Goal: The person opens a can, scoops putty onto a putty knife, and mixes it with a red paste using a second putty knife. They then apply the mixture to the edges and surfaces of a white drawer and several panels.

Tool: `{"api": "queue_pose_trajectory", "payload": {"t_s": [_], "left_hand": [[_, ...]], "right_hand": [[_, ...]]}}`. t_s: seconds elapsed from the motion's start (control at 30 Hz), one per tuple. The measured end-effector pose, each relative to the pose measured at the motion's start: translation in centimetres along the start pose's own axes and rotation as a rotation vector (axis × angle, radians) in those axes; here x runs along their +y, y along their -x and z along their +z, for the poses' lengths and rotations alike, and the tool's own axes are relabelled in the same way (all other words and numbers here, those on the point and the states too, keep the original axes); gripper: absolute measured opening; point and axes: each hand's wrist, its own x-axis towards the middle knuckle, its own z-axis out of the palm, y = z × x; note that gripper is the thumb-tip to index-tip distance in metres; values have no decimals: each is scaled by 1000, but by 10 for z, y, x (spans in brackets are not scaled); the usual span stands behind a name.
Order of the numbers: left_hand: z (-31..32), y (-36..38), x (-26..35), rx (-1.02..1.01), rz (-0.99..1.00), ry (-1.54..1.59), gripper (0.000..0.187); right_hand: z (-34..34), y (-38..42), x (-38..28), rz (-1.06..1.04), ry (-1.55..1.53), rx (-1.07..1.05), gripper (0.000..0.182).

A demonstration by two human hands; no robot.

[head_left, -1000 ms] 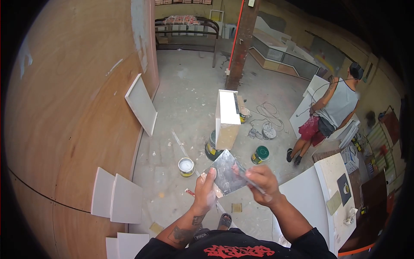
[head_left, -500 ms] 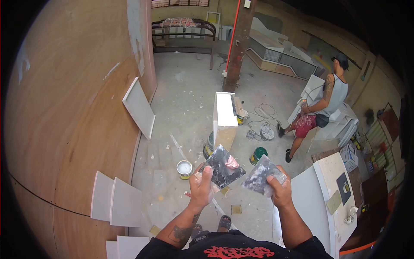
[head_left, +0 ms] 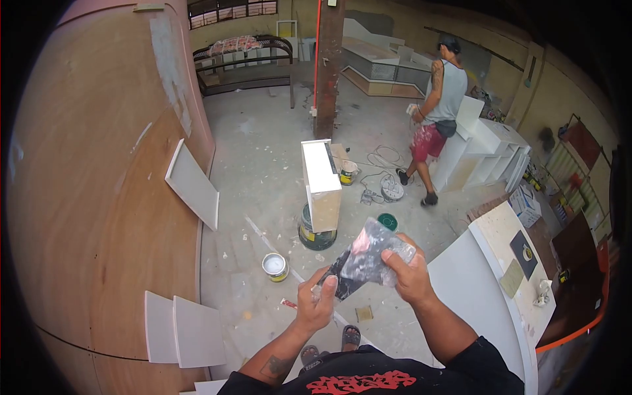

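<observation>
My left hand [head_left: 316,301] grips a dark flat putty board [head_left: 347,288] by its edge, thumb on top. A grey, paint-smeared putty spreader [head_left: 373,258] is pinched in my right hand [head_left: 407,271], its thumb pressed on the face. Pink putty [head_left: 361,242] clings to the spreader near its upper left corner. The spreader overlaps the board in this view and hides much of it. Below and left of my hands, an opened can of whitish paint or filler [head_left: 274,266] stands on the floor.
A white box-shaped cabinet piece [head_left: 322,174] rests on a dark bucket [head_left: 316,230] ahead. A co-worker [head_left: 444,112] stands by white cabinets [head_left: 484,155]. White panels [head_left: 194,187] lean on the plywood wall [head_left: 99,217]. At right is a white-topped counter [head_left: 461,283]; cables lie on the floor.
My right hand has brought the spreader up and left over the board, and the pink putty now shows on the spreader. The board has tilted. The co-worker has turned and stepped left.
</observation>
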Motion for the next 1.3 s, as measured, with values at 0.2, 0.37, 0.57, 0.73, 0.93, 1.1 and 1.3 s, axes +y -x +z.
{"api": "queue_pose_trajectory", "payload": {"t_s": [0.2,0.37,0.57,0.73,0.93,1.1,1.3], "left_hand": [[9,-1,-32,152,-329,520,37],[6,1,-40,197,-472,700,39],[7,8,-61,291,-487,668,38],[9,-8,-62,297,-367,527,38],[32,-37,-43,355,-214,155,35],[64,-56,-29,367,-98,44,36],[92,-74,-22,402,-53,-31,36]], "right_hand": [[-11,-5,14,-617,562,-190,40],[-12,2,61,-685,802,-342,59],[-39,8,75,-290,851,-532,41],[-77,13,92,-136,967,-389,36],[-76,-21,41,-463,910,-273,47],[-75,-52,6,-673,930,-373,64],[-97,-83,10,-810,931,-392,68]]}}
